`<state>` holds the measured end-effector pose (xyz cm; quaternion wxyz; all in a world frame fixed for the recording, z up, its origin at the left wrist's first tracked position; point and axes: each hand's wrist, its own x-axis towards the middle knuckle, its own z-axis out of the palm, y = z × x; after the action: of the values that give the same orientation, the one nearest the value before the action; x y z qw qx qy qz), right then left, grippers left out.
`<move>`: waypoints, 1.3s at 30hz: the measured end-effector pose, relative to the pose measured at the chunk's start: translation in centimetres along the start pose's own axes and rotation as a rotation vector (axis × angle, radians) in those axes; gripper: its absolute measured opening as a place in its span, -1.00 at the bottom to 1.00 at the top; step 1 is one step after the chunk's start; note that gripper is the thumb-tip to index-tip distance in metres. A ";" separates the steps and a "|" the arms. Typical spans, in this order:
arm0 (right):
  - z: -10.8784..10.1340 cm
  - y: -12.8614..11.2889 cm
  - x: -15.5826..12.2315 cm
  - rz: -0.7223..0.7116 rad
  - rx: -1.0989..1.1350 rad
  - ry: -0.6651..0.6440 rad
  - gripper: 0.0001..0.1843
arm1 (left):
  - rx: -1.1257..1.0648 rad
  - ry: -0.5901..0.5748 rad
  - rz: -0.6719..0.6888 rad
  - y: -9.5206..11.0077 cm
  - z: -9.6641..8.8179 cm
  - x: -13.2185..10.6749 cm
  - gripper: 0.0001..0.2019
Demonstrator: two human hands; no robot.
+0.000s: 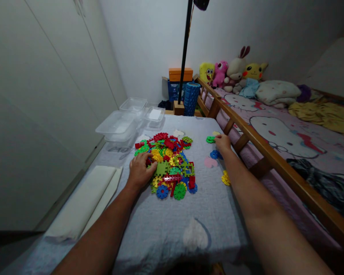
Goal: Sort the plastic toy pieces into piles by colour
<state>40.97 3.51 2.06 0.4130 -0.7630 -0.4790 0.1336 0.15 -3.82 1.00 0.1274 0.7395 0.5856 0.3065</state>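
Observation:
A heap of plastic gear-shaped building pieces (172, 168) in red, green, yellow and blue covers the middle of the cloth-covered table. My left hand (141, 170) rests against the heap's left side, thumb and fingers apart around a few pieces. Over by the table's right edge, my right hand (223, 143) pinches the right side of a green gear piece (210, 139); its fingertips are partly hidden. Just below that hand lies a blue gear piece (215, 154). Nearer to me, a yellow gear piece (226, 178) is partly covered by my right forearm.
Clear plastic containers (117, 124) stand at the table's back left. A folded white cloth or sheet (86, 200) lies at the left edge. Along the right runs a wooden bed rail (246, 135). A black pole (185, 53) rises behind the table beside a blue foam roller (191, 99).

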 end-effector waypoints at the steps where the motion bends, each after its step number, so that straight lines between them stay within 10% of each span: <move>1: 0.0 -0.4 -0.4 0.025 -0.010 0.045 -0.93 | 0.011 0.002 0.002 0.1 -0.1 -0.1 -0.71; 7: 0.1 -3.6 -5.9 -0.138 0.024 -0.234 -0.82 | 0.027 0.041 0.067 1.2 -0.6 -0.6 -0.68; 13: -0.1 -4.3 -14.4 -0.485 -0.106 -0.613 -0.12 | 0.003 -0.057 0.247 2.1 -0.8 -1.6 -0.37; 20: 0.3 -3.0 -20.3 -0.650 -0.262 -0.670 0.49 | 0.055 -0.293 0.390 3.8 -0.4 -3.9 0.12; 39: 4.9 -4.9 -17.8 -0.746 -0.243 -0.491 0.18 | 0.181 -0.131 0.321 3.8 1.0 -2.4 -0.36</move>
<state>25.98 -8.06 -0.72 0.2148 -0.5272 -0.8166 0.0955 3.38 -6.99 1.58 0.0477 0.8503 0.4756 0.2204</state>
